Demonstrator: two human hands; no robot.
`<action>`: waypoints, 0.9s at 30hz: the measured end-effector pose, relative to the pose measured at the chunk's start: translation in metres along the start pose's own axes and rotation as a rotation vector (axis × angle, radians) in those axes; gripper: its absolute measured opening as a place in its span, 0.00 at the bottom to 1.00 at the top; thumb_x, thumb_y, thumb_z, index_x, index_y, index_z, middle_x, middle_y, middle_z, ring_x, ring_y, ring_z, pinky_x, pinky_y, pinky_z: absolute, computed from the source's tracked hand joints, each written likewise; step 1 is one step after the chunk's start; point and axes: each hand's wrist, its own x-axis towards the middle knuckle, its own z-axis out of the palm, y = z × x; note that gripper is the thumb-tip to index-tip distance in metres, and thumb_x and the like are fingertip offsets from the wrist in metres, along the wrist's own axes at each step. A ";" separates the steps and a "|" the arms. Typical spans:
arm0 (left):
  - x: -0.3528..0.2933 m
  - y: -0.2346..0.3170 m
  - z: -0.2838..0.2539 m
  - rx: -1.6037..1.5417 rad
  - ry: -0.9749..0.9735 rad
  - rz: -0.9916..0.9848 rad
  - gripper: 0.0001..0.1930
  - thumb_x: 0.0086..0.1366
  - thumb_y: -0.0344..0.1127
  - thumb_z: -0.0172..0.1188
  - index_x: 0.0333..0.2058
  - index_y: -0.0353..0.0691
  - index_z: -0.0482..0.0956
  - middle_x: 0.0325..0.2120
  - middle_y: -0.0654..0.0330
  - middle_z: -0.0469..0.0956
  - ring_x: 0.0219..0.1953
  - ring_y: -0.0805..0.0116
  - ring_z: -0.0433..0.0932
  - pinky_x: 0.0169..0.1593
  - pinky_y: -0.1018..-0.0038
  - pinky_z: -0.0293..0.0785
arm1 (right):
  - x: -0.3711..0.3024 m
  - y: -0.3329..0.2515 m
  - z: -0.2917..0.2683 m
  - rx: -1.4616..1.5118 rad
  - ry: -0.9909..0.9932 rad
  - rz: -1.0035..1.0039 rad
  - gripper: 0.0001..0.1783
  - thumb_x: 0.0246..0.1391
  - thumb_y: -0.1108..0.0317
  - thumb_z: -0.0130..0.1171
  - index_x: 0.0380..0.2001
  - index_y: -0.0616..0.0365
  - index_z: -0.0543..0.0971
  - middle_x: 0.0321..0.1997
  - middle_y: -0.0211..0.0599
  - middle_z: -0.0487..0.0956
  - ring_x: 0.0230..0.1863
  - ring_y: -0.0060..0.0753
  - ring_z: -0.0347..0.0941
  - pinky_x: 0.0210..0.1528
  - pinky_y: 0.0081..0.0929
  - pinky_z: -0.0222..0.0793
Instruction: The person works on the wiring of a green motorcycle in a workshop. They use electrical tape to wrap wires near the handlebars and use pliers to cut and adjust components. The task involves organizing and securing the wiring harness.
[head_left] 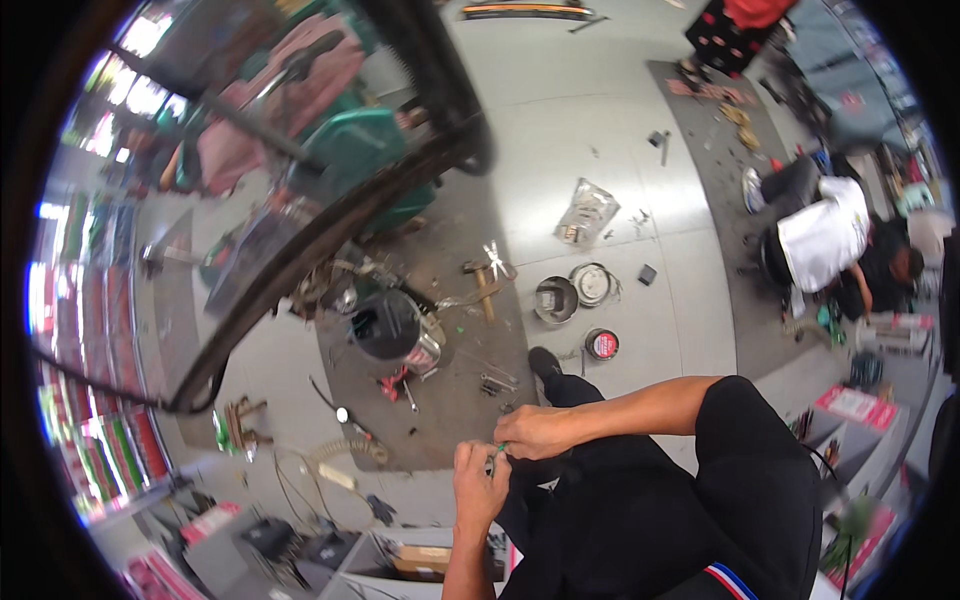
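Low in the middle, close to my body, both hands come together with their fingertips nearly touching. My left hand (480,482) is closed, thumb against fingers, around something small with a metallic glint. My right hand (535,432) pinches at the same spot, where a tiny green bit shows between the fingers. What they hold is mostly covered and too small to name. Beyond them, loose hand tools (496,382) lie on the dark grey mat (450,415). A hammer (481,288) and open pliers (495,262) lie farther off on it.
A dark metal frame bar (320,220) crosses the upper left. A black-topped bucket (385,325) stands on the mat. Two round tins (556,300), a small red-labelled can (601,344) and a plastic bag (587,212) sit on the pale floor. Another person in a white shirt (825,235) works at right.
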 end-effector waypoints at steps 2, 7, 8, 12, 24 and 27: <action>0.023 -0.013 -0.004 0.011 -0.097 -0.016 0.06 0.63 0.29 0.66 0.37 0.35 0.79 0.38 0.47 0.76 0.44 0.44 0.76 0.48 0.55 0.74 | 0.011 0.017 -0.001 -0.035 0.024 -0.005 0.11 0.55 0.68 0.61 0.36 0.67 0.79 0.39 0.55 0.80 0.46 0.64 0.80 0.51 0.52 0.76; 0.073 -0.071 -0.004 0.023 -0.344 0.025 0.09 0.64 0.33 0.66 0.37 0.34 0.78 0.38 0.46 0.76 0.43 0.42 0.77 0.48 0.54 0.75 | 0.033 0.058 0.020 -0.159 0.180 0.073 0.11 0.53 0.66 0.62 0.33 0.64 0.78 0.36 0.52 0.80 0.37 0.61 0.82 0.40 0.54 0.79; 0.083 -0.087 0.001 0.021 -0.412 0.021 0.10 0.64 0.34 0.66 0.37 0.33 0.78 0.39 0.46 0.76 0.43 0.42 0.77 0.48 0.54 0.75 | 0.036 0.069 0.027 -0.205 0.191 0.108 0.11 0.53 0.66 0.62 0.32 0.63 0.78 0.35 0.52 0.80 0.36 0.61 0.82 0.38 0.54 0.79; 0.114 -0.179 0.031 0.041 -0.668 -0.022 0.13 0.64 0.37 0.66 0.36 0.32 0.77 0.40 0.46 0.78 0.42 0.42 0.80 0.47 0.55 0.76 | 0.062 0.142 0.080 -0.289 0.231 0.196 0.11 0.54 0.63 0.63 0.35 0.60 0.77 0.37 0.46 0.79 0.32 0.57 0.82 0.31 0.51 0.79; 0.152 -0.454 0.183 -0.372 -0.906 -0.417 0.10 0.69 0.36 0.62 0.39 0.33 0.81 0.33 0.56 0.82 0.34 0.66 0.82 0.41 0.64 0.78 | 0.135 0.418 0.171 -0.369 0.208 0.166 0.14 0.48 0.63 0.63 0.38 0.55 0.83 0.35 0.43 0.82 0.33 0.53 0.83 0.34 0.49 0.81; 0.137 -0.415 0.174 -0.660 -1.165 0.086 0.09 0.66 0.35 0.66 0.41 0.39 0.82 0.37 0.57 0.80 0.44 0.62 0.81 0.51 0.66 0.77 | 0.140 0.507 0.079 -0.622 0.134 0.769 0.11 0.50 0.66 0.63 0.36 0.55 0.86 0.29 0.50 0.84 0.35 0.54 0.84 0.38 0.51 0.81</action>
